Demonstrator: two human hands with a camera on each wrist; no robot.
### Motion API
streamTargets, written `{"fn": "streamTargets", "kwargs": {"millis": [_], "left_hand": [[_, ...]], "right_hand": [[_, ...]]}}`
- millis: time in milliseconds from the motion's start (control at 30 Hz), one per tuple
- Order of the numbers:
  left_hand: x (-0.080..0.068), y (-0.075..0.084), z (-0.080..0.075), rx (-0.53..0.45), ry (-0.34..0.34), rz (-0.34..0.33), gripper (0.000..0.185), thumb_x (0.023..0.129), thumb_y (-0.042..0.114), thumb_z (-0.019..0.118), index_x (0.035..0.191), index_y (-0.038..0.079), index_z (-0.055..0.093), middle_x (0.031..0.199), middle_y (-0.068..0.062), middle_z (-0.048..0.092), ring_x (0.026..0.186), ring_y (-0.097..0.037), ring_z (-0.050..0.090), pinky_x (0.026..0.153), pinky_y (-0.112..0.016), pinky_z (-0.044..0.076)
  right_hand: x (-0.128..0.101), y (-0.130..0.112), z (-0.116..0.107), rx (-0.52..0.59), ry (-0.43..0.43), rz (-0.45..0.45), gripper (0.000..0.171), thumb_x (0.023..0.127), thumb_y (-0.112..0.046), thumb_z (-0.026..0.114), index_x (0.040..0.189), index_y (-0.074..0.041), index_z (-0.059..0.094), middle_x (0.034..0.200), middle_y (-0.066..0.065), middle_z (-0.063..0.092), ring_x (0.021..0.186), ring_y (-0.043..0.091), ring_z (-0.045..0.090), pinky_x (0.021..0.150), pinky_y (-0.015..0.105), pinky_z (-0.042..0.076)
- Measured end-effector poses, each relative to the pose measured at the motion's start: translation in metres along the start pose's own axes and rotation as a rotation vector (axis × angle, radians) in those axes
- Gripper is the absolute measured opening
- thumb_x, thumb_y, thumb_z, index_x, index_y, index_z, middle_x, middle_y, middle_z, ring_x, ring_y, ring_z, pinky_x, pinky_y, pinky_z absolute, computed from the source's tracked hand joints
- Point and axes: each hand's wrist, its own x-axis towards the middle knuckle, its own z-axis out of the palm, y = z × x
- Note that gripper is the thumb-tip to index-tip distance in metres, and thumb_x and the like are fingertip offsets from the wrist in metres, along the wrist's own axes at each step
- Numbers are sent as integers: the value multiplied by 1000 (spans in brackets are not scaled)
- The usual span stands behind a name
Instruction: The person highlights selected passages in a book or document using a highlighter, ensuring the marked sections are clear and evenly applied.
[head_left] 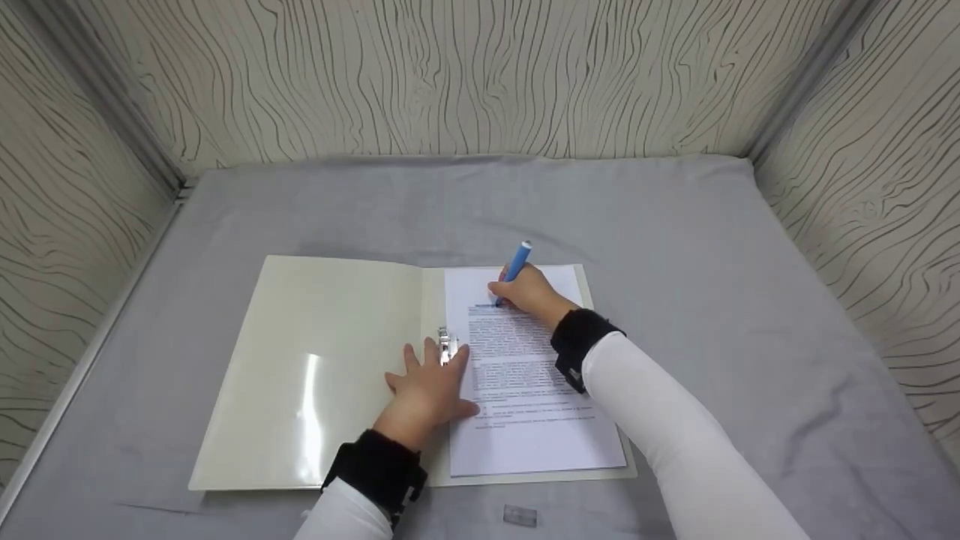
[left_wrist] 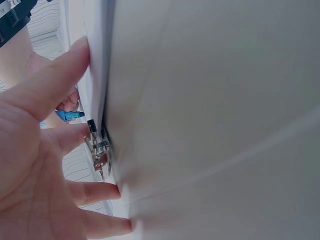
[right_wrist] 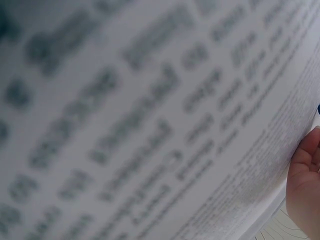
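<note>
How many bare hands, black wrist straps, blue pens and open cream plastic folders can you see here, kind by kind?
Bare left hand and bare right hand: 2
Black wrist straps: 2
Blue cylindrical pen: 1
Open cream plastic folder: 1
Total: 6

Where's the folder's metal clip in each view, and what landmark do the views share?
Head: metal clip slightly left of and below centre, beside the left hand.
Left wrist: left of centre, slightly below.
Right wrist: not in view.
Shared landmark: the paper, visible in all three.
</note>
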Motion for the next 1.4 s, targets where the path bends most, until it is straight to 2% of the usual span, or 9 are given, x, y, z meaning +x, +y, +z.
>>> {"fn": "streamTargets", "kwargs": {"millis": [500, 767, 1400], "left_hand": [[0, 0, 0, 7, -4, -4, 85, 73, 50, 74, 145, 26, 35, 148, -25, 21, 132, -53, 14, 88, -75, 25], [1, 0, 1, 3, -4, -5, 85, 72, 50, 74, 145, 27, 36, 148, -25, 21, 132, -53, 14, 88, -75, 25], [-1, 1, 0, 8, -10, -9, 85, 72, 51, 73, 145, 27, 35, 149, -24, 20, 133, -52, 14, 88, -74, 25]], "right_hand": [[-2, 1, -2, 19, 7, 33, 20, 84, -21, 67, 81, -8, 53, 68, -1, 52, 62, 13, 48, 59, 24, 39], [-4, 3, -4, 42, 2, 16, 21, 85, -19, 66, 76, -8, 51, 60, -1, 50, 54, 11, 46, 53, 24, 39], [-3, 6, -4, 60, 17, 11, 21, 84, -18, 67, 76, -8, 50, 61, -2, 50, 55, 11, 46, 54, 23, 39]]}}
